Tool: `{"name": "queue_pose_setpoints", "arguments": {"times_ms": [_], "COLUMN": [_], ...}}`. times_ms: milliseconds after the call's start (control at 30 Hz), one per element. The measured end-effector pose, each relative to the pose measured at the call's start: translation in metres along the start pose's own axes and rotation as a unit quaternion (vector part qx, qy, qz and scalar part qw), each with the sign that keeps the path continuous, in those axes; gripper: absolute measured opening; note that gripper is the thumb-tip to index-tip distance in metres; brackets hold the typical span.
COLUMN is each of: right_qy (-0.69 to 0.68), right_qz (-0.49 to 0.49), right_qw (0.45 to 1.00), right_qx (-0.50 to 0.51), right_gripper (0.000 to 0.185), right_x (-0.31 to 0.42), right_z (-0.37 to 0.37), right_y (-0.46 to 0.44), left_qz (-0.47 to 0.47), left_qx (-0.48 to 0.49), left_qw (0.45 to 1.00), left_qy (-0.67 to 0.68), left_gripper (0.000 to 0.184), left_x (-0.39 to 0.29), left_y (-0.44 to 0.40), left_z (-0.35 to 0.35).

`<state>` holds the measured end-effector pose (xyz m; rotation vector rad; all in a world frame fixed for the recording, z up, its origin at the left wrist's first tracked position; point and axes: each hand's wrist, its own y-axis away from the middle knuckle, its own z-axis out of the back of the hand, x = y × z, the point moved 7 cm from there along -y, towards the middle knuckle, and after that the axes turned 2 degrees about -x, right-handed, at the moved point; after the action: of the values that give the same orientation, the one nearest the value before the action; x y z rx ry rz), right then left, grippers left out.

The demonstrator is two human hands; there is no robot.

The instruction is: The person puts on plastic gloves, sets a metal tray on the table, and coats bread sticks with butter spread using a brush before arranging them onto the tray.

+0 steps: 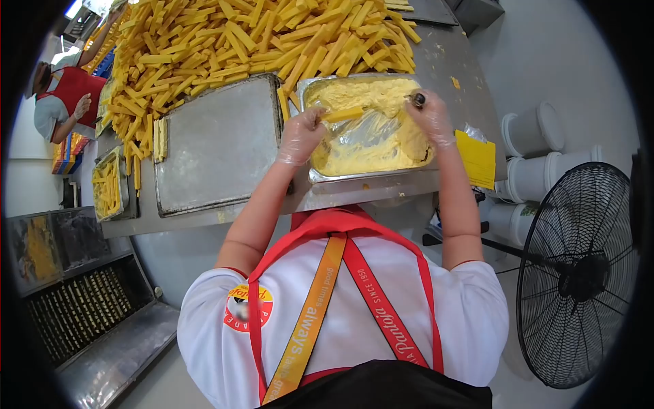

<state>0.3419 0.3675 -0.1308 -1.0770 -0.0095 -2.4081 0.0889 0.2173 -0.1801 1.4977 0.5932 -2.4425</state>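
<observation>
A yellow stick (343,114) is pinched by one end in my gloved left hand (303,136), above the left side of a metal pan (371,174). Pale yellow paste (361,161) covers much of the pan's inside. My gloved right hand (430,119) is wrapped round the dark handle (417,100) of a tool at the pan's right side; the rest of the tool is hard to make out. Left of the pan lies a flat metal tray (216,146) with a few pale sticks (160,140) along its left edge.
A large heap of yellow sticks (259,41) lies behind the tray and pan. A yellow cloth (475,160) hangs at the table's right edge. White buckets (535,129) and a black fan (579,273) stand right. A co-worker (65,95) is at far left.
</observation>
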Motion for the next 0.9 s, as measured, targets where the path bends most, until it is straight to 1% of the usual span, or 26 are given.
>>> {"name": "queue_pose_setpoints", "arguments": {"times_ms": [33,67,100,133,167,200,300,333,367,433,533,633,667,700,767,800,833,900], "right_qy": [0.072,-0.047,-0.177,-0.305,-0.426,-0.495,-0.436,-0.297,-0.289,-0.272,-0.479,-0.404,-0.257,-0.229,-0.173,-0.252,-0.329,-0.477], "right_qz": [0.068,0.061,0.006,-0.049,-0.104,-0.126,-0.148,-0.153,-0.140,-0.113,-0.110,-0.116,-0.121,-0.114,-0.097,-0.104,-0.106,-0.108], "right_qw": [0.993,0.996,0.984,0.951,0.899,0.860,0.888,0.943,0.947,0.955,0.871,0.907,0.959,0.966,0.979,0.961,0.938,0.872], "right_qx": [-0.062,-0.033,-0.025,-0.016,-0.006,0.016,-0.006,-0.008,-0.008,-0.004,0.009,-0.006,-0.013,-0.025,-0.048,-0.047,-0.041,-0.030], "right_gripper": [0.024,0.021,0.019,0.017,0.016,0.013,0.018,0.022,0.021,0.021,0.017,0.017,0.017,0.017,0.017,0.016,0.016,0.016], "right_x": [0.012,0.014,0.021,0.031,0.037,0.041,0.011,0.001,-0.003,0.025,0.051,0.019,0.006,0.004,0.003,0.015,0.026,0.043], "right_z": [0.005,-0.003,-0.008,-0.015,-0.024,-0.032,-0.048,-0.043,-0.042,-0.026,-0.038,-0.046,-0.038,-0.035,-0.030,-0.032,-0.038,-0.049], "right_y": [0.000,0.005,0.011,0.018,0.024,0.026,0.016,0.006,0.006,0.012,0.029,0.017,0.011,0.011,0.011,0.019,0.028,0.040], "left_qz": [0.002,0.004,0.007,0.009,0.012,0.013,-0.045,-0.046,-0.046,-0.043,-0.033,-0.023,-0.022,-0.021,-0.002,0.011,0.046,0.116], "left_qx": [0.002,0.004,0.006,0.013,0.021,0.029,0.017,0.012,0.006,-0.002,-0.001,-0.006,-0.016,-0.025,-0.030,-0.030,-0.032,-0.034], "left_qw": [1.000,0.999,0.997,0.996,0.994,0.993,0.989,0.990,0.991,0.990,0.988,0.992,0.993,0.994,0.991,0.989,0.992,0.992], "left_qy": [-0.026,-0.052,-0.078,-0.091,-0.104,-0.117,-0.136,-0.133,-0.129,-0.135,-0.148,-0.127,-0.115,-0.103,-0.132,-0.146,-0.113,-0.049], "left_gripper": [0.036,0.037,0.038,0.039,0.040,0.042,0.042,0.042,0.041,0.040,0.038,0.035,0.033,0.031,0.027,0.024,0.023,0.020], "left_x": [-0.001,-0.001,-0.001,-0.003,-0.007,-0.009,-0.006,-0.006,-0.007,-0.009,-0.013,-0.014,-0.016,-0.017,-0.013,-0.010,-0.005,0.002], "left_y": [0.001,0.000,0.001,0.001,0.000,0.000,0.002,0.002,0.004,0.006,0.008,0.010,0.010,0.010,0.006,0.006,0.006,0.005], "left_z": [-0.005,-0.010,-0.014,-0.016,-0.016,-0.017,-0.020,-0.020,-0.020,-0.019,-0.019,-0.016,-0.015,-0.014,-0.013,-0.013,-0.013,-0.013]}}
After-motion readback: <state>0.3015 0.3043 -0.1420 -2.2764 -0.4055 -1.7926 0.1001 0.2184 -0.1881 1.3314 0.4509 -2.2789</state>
